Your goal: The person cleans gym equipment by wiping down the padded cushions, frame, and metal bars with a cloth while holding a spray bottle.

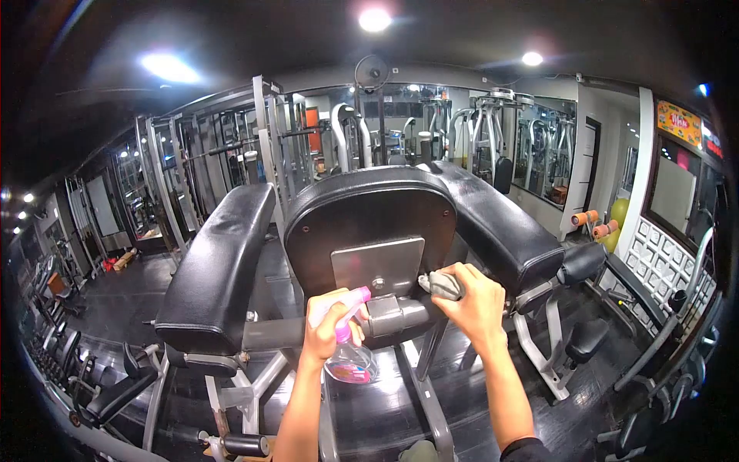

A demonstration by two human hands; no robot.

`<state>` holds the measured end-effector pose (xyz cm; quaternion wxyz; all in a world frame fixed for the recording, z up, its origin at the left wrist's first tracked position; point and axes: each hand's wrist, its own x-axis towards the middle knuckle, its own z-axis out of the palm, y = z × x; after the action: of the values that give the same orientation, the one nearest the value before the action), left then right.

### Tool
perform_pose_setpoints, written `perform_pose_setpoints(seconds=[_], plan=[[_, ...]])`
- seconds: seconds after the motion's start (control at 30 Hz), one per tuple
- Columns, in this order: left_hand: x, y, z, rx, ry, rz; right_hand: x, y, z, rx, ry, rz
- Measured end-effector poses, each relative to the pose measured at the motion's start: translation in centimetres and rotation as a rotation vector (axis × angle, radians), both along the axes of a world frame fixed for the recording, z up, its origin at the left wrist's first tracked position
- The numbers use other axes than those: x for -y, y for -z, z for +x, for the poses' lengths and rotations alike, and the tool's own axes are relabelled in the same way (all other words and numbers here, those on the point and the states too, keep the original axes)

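Observation:
My left hand (pixel 327 323) is wrapped round a spray bottle (pixel 352 363) with a pink and white trigger head and a clear body. The bottle hangs upright in front of the machine's grey crossbar. In my right hand (pixel 473 300) is a bunched grey cloth (pixel 445 286), pinched between thumb and fingers near the lower right of the backrest. The black backrest (pixel 369 223) faces me with its rear side, which carries a metal plate (pixel 378 263). Whether the cloth touches the backrest I cannot tell.
Long black pads flank the backrest, a left pad (pixel 219 266) and a right pad (pixel 504 223). Metal frame legs (pixel 425 404) stand on the dark floor below. Racks (pixel 265 146) and other machines fill the back, with dumbbells (pixel 61 350) at the far left.

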<state>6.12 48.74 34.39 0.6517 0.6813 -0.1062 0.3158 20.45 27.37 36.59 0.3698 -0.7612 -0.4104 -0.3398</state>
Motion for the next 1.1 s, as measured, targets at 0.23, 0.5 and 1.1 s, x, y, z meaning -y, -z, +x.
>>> perform_pose_setpoints(seconds=[0.23,0.5,1.1], plan=[[0.0,0.2,-0.1,-0.012,0.000,0.007,-1.6,0.7,-1.7,-0.139,-0.002,0.001],[0.8,0.8,-0.4,0.083,-0.004,0.052,1.4,1.1,-0.6,-0.285,0.098,0.104],[6.6,12.3,-4.0,-0.027,-0.637,0.222,1.7,22.3,-8.0,-1.106,-0.497,0.763]])
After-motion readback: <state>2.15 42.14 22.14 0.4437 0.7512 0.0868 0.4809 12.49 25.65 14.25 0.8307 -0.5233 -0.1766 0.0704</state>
